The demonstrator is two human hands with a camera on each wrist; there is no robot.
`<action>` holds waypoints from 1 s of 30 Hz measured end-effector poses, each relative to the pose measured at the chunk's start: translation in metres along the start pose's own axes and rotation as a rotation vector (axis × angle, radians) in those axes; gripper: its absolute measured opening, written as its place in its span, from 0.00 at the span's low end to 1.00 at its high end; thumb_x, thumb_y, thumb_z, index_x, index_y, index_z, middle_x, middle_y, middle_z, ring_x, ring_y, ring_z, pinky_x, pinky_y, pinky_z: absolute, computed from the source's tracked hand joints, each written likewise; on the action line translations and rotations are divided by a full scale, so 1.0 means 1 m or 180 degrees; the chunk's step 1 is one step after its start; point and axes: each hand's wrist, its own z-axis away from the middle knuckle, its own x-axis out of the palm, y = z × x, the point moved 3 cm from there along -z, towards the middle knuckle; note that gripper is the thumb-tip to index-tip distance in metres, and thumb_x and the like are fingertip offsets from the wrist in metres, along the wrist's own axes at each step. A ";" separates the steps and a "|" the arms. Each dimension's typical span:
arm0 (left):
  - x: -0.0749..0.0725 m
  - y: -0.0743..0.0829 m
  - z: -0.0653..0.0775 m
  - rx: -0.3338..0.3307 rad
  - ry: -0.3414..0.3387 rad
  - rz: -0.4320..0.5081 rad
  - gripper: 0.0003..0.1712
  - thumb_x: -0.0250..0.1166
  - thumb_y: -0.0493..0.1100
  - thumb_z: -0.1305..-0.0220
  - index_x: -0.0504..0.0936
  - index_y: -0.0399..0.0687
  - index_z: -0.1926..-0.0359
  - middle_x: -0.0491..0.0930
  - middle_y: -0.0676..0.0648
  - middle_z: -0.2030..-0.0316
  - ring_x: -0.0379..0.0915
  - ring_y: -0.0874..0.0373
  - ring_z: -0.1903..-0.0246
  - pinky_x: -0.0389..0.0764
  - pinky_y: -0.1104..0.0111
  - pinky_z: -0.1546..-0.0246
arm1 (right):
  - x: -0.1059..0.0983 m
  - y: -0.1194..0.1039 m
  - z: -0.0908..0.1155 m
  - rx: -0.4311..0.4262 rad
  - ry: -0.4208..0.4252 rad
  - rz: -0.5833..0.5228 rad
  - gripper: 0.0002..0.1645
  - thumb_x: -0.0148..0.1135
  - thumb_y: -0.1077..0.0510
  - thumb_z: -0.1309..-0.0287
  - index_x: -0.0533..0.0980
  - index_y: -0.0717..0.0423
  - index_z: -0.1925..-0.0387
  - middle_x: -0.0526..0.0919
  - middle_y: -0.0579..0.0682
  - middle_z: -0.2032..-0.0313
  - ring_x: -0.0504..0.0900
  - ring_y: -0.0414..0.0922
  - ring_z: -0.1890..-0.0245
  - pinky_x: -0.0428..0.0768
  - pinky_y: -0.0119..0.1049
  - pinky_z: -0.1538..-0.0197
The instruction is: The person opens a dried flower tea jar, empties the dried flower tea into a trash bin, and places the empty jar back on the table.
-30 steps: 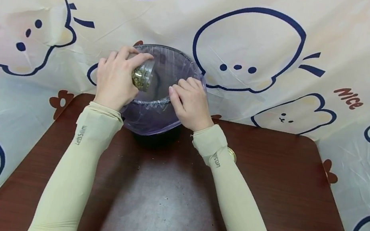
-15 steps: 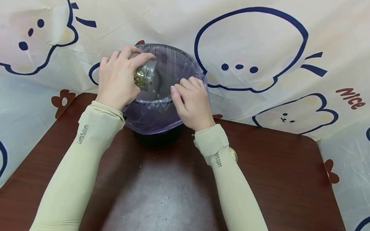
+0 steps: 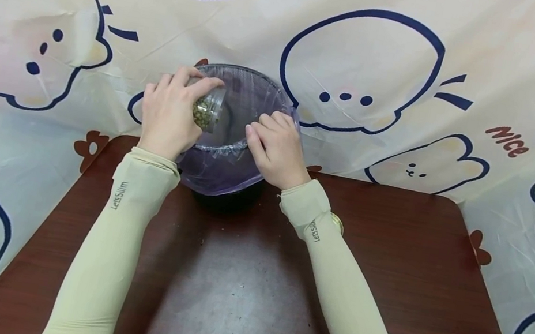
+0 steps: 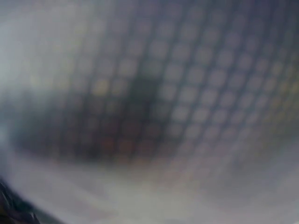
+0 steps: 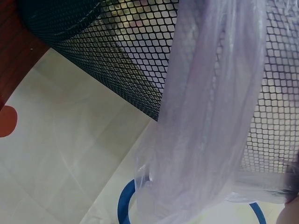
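In the head view my left hand [image 3: 168, 110] holds a clear jar [image 3: 208, 109] on its side, its end over the mouth of a black mesh wastebasket [image 3: 228, 200]. Small green, bean-like pieces show through the jar wall. A thin purple plastic bag [image 3: 219, 174] lines the basket and folds down over its rim. On the basket's near right rim, my right hand [image 3: 276, 148] grips the bag edge with curled fingers. The right wrist view has the bag's hanging fold [image 5: 205, 107] against the mesh, with a fingertip [image 5: 290, 214] at the lower right. Blurred mesh fills the left wrist view.
The basket stands at the back of a dark brown table [image 3: 239, 279], close to a cartoon-printed curtain [image 3: 247, 29]. More of that curtain hangs along both sides. A few tiny crumbs lie on the tabletop.
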 end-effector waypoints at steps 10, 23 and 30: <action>-0.001 0.001 0.000 0.0023 -0.0004 -0.0051 0.49 0.75 0.29 0.53 0.75 0.68 0.30 0.70 0.42 0.31 0.70 0.35 0.40 0.69 0.40 0.46 | 0.000 0.000 0.000 -0.0017 0.0029 -0.0006 0.25 0.45 0.54 0.25 0.76 0.55 0.78 0.67 0.50 0.77 0.67 0.49 0.69 0.70 0.45 0.50; -0.001 0.003 0.000 0.0057 0.0011 -0.0067 0.49 0.75 0.29 0.53 0.76 0.68 0.31 0.70 0.41 0.31 0.70 0.34 0.39 0.69 0.40 0.47 | -0.001 -0.001 0.000 -0.0012 0.0013 -0.0018 0.25 0.45 0.53 0.25 0.76 0.55 0.79 0.68 0.50 0.77 0.66 0.49 0.69 0.70 0.45 0.50; -0.001 0.003 0.000 0.0088 0.0080 -0.0071 0.49 0.75 0.29 0.54 0.76 0.68 0.32 0.71 0.42 0.31 0.70 0.35 0.40 0.69 0.41 0.49 | -0.001 -0.001 0.000 -0.0033 0.0032 -0.0014 0.26 0.44 0.54 0.24 0.74 0.54 0.80 0.67 0.50 0.77 0.66 0.49 0.70 0.70 0.45 0.50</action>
